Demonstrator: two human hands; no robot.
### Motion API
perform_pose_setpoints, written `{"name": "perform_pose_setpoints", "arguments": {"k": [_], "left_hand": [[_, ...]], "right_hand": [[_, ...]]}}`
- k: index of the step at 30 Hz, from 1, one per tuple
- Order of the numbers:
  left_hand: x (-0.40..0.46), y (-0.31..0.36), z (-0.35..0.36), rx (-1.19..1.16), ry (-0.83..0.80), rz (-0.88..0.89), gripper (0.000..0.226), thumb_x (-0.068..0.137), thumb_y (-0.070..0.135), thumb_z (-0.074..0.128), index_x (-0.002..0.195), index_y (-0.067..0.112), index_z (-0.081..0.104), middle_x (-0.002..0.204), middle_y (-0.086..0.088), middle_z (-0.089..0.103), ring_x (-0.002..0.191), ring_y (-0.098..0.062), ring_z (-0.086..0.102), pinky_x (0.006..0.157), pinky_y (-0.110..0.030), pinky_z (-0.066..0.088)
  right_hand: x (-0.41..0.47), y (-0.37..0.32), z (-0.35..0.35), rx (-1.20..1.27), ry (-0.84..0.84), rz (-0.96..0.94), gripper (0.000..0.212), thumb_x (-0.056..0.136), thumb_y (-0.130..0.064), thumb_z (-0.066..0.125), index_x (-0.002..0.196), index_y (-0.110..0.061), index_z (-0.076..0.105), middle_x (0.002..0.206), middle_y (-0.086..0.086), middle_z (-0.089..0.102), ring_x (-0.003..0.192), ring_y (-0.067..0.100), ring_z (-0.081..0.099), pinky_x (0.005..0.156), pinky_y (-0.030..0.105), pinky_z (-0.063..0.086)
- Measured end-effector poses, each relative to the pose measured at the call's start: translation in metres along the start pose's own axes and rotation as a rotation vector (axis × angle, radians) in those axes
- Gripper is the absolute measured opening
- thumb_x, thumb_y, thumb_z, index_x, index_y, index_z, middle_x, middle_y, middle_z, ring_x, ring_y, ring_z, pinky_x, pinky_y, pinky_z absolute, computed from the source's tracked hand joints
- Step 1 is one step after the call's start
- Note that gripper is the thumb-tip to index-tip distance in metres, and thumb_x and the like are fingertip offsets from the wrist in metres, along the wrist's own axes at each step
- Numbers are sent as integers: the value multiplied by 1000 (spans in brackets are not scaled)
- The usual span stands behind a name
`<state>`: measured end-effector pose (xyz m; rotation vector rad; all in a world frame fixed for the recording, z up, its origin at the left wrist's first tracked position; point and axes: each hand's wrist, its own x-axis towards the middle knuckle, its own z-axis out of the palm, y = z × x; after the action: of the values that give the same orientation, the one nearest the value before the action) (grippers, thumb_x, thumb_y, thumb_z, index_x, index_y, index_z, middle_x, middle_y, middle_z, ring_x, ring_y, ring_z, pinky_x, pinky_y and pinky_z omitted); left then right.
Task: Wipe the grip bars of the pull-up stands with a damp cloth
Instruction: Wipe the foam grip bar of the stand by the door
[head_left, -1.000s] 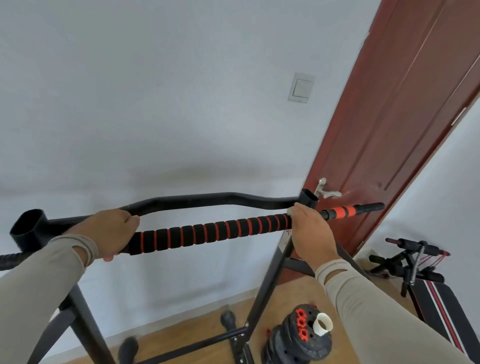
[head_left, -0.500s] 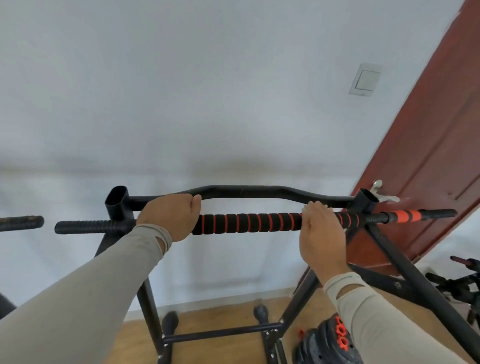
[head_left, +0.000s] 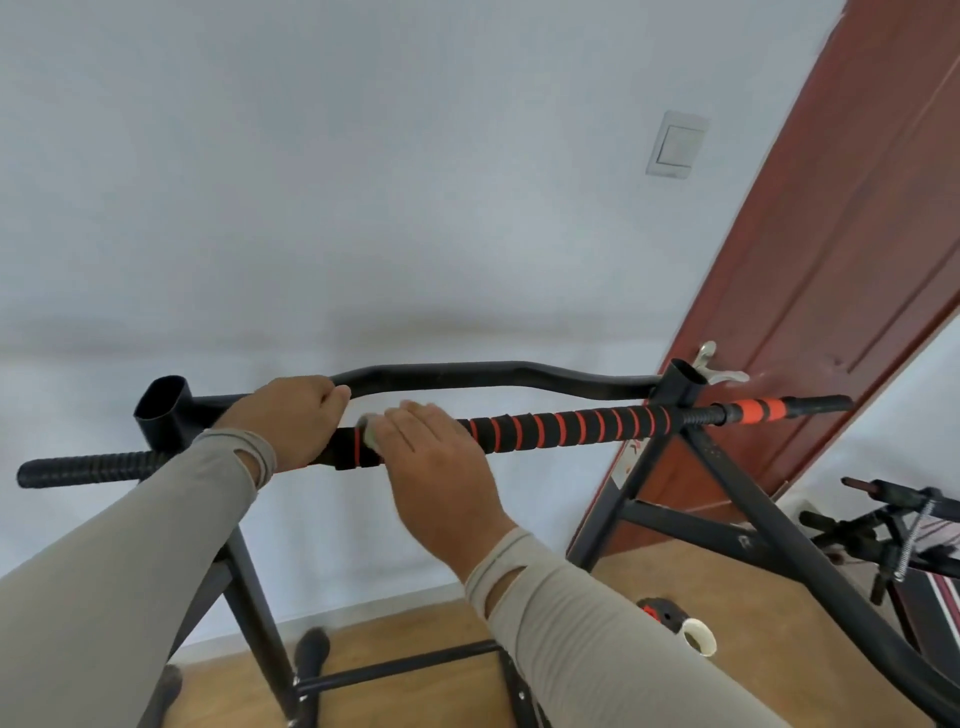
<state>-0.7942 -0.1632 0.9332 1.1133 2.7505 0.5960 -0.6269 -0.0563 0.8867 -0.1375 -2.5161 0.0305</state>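
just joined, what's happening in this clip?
A person is wiping a pull-up stand's grip bar, the one with black and orange foam. The left hand grips the bar near its left end. The right hand lies flatter over the bar just beside it, with a bit of pale cloth showing under its fingers. The foam to the right, toward the red door, is bare.

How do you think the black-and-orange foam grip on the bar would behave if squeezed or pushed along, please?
The foam grip probably gives slightly under pressure, since it looks padded. Its ribbed bands likely resist slipping. Wrapped around the bar, it should stay put under the right hand.
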Motion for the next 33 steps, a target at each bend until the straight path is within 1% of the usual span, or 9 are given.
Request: {"name": "perform_pose_setpoints", "arguments": {"k": [5, 9, 12, 15, 18, 23, 28, 31, 33], "left_hand": [[-12, -2, -1, 44, 76, 71, 40, 103, 45, 35, 75, 22, 53, 63, -2, 64, 57, -21, 62, 55, -31, 46], [-10, 2, 0, 74, 86, 71, 43, 103, 47, 35, 73, 22, 52, 61, -2, 64, 55, -19, 62, 53, -29, 43], [-6, 1, 2, 83, 83, 68, 44, 103, 48, 34, 73, 22, 53, 60, -1, 63, 53, -18, 62, 52, -28, 43], [-2, -1, 2, 80, 78, 69, 44, 102, 49, 34, 73, 23, 53, 59, 0, 63, 54, -19, 63, 52, -29, 45], [-6, 0, 1, 80, 97, 61, 43, 102, 51, 33, 76, 23, 53, 58, 0, 63, 53, -19, 62, 53, -30, 47], [-31, 8, 16, 206, 378, 141, 38, 104, 47, 32, 80, 23, 49, 56, 8, 53, 48, -10, 51, 50, -30, 41], [-21, 7, 17, 187, 312, 73, 39, 105, 47, 22, 87, 22, 45, 61, 7, 54, 53, -14, 52, 56, -33, 40], [-15, 7, 15, 174, 254, 62, 40, 105, 48, 19, 91, 23, 47, 66, 5, 57, 59, -15, 54, 60, -35, 43], [-9, 5, 14, 159, 212, 50, 40, 105, 48, 20, 90, 24, 48, 69, 4, 59, 64, -17, 57, 64, -36, 47]], "right_hand": [[-31, 71, -35, -132, -23, 133, 32, 96, -14, 54, 126, -17, 64, 119, -1, 69, 108, 18, 64, 104, 34, 50], [-59, 138, -78, -334, -125, 366, 36, 90, -15, 47, 120, -23, 65, 106, -8, 69, 93, 15, 65, 90, 32, 54], [-71, 173, -104, -457, -186, 552, 28, 82, -5, 55, 97, -29, 61, 86, -12, 61, 80, 14, 60, 78, 30, 55], [-67, 179, -109, -387, -125, 722, 28, 83, -2, 60, 83, -29, 53, 77, -11, 55, 71, 14, 57, 62, 29, 51], [-60, 170, -98, -220, 26, 847, 23, 90, 0, 49, 82, -21, 55, 82, -4, 59, 76, 20, 61, 70, 36, 57], [-69, 172, -90, -171, 60, 785, 21, 97, -2, 44, 82, -12, 55, 87, 6, 62, 87, 29, 63, 84, 47, 56], [-63, 141, -70, -200, 169, 695, 15, 97, 3, 51, 89, -3, 63, 98, 15, 67, 97, 38, 63, 100, 53, 52], [-46, 94, -43, -144, 155, 558, 20, 103, -6, 47, 100, -3, 67, 107, 13, 70, 110, 34, 64, 111, 47, 47], [-31, 49, -19, -88, 135, 446, 28, 105, -13, 41, 113, -5, 67, 119, 11, 69, 118, 30, 62, 119, 42, 38]]}}
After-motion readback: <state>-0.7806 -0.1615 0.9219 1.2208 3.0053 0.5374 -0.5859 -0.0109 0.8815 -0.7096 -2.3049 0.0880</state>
